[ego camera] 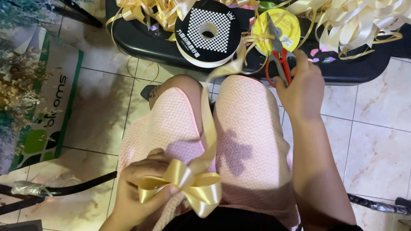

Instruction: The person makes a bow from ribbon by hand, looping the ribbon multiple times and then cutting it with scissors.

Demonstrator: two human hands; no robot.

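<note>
Green-white carton left; checkered spool, yellow spool on black tray.

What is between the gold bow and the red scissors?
In the head view, a strand of gold ribbon runs from the gold bow in the left hand up over the pink lap toward the red scissors in the right hand.

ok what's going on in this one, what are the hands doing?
A seated person is making ribbon bows. The left hand pinches a looped gold bow over the lap, with its ribbon tail running up toward the black tray. The right hand is at the red-handled scissors on the tray's edge, fingers on the handles. On the tray sit a black ribbon spool, a yellow spool and piles of finished cream bows.
</note>
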